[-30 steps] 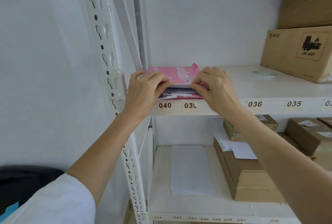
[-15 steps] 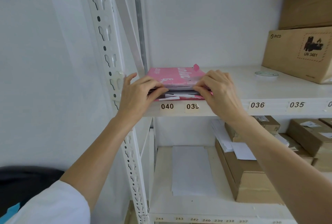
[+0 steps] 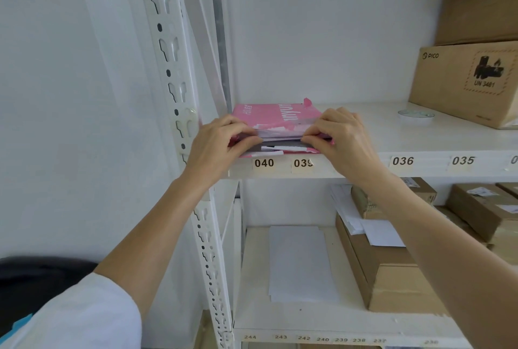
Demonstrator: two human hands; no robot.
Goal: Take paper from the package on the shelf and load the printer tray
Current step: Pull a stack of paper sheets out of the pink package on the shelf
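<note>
Step in hand: pulling sheets out of the pink paper package (image 3: 276, 117). Nothing has left the wrapper yet; printer tray not in view.

Package lies flat at the left end of the upper shelf (image 3: 392, 135), its torn near end at the shelf's front edge, right above the 040 label (image 3: 264, 163) and the label just right of it. Wrapper flap is ripped and ragged along that open end; a stack of white paper (image 3: 280, 133) shows in the gap.

Left hand (image 3: 217, 147): at the package's left front corner, thumb under and fingers over, grip pinching a wad of sheet edges. Right hand (image 3: 340, 138): mirrored at the right front corner, same pinch on the sheets. How thick a wad each grip holds, can't tell; fingers cover it.

Elsewhere: PICO cardboard box (image 3: 465, 82) well right of the package on the same shelf, a clear tape roll (image 3: 416, 116) between them. Loose white sheets (image 3: 300, 261) on the shelf below the package.

Next move, my read: draw the pinched wad straight toward the body, both hands level so edges stay squared. Torn flap could snag top sheets, and the wrapper may slide off the shelf edge with the pull.
</note>
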